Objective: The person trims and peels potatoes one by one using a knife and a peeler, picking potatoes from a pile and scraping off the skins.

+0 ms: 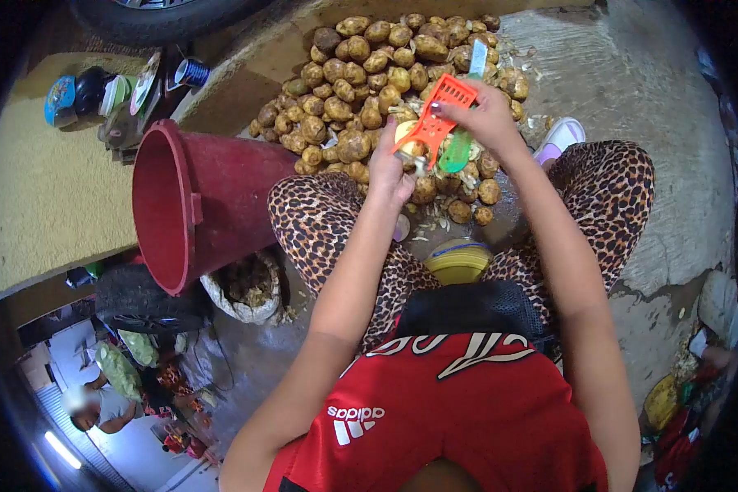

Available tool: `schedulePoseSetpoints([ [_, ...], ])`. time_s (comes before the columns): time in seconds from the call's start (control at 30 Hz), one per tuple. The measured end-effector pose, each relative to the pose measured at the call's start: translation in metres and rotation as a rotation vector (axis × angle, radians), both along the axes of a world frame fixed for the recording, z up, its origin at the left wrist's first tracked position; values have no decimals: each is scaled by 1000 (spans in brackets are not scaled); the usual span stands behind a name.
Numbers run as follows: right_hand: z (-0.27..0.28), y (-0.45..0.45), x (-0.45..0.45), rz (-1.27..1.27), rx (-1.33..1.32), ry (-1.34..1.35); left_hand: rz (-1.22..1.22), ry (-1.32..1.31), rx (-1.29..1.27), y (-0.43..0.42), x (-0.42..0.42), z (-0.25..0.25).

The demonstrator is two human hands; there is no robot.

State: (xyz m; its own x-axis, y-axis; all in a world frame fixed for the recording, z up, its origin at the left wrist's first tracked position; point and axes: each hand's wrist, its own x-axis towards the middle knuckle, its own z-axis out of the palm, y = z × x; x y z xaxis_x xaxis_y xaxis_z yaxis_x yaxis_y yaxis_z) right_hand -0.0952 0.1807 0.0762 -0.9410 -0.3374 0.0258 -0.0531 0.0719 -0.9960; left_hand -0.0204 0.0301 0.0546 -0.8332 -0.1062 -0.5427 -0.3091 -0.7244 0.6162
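My left hand (392,168) is closed around a pale, partly peeled potato (407,131), in front of the potato heap (361,82). In my right hand (485,116) is an orange plastic peeler (446,102) with slots in its broad end. Its forked end lies against or just over the potato. Behind the right hand shows a green plastic handle (457,153), roughly in line with a pale flat blade (478,59); whether they are one knife, and whether it is held, I cannot tell. Pale peelings lie scattered below both hands.
A large red bucket (230,184) lies tipped to the left of my knees. Below it stands a white sack (250,299) holding brownish scraps. A yellow container (457,264) sits between my legs. Tyres (152,299) and a person (107,406) are farther left.
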Motion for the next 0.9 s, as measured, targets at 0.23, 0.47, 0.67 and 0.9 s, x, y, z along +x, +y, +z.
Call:
schedulePoseSetpoints([
  [0.23, 11, 34, -28, -159, -124, -150, 6, 46, -237, -10, 0, -19],
  [0.47, 20, 23, -18, -260, 217, -35, -11, 96, -332, -1, 4, -3],
  [0.67, -1, 25, -26, -64, -268, -255, -19, 39, -102, 2, 1, 14],
  [0.9, 14, 27, -22, -243, -34, -53, -212, 57, 37, -8, 4, -4],
])
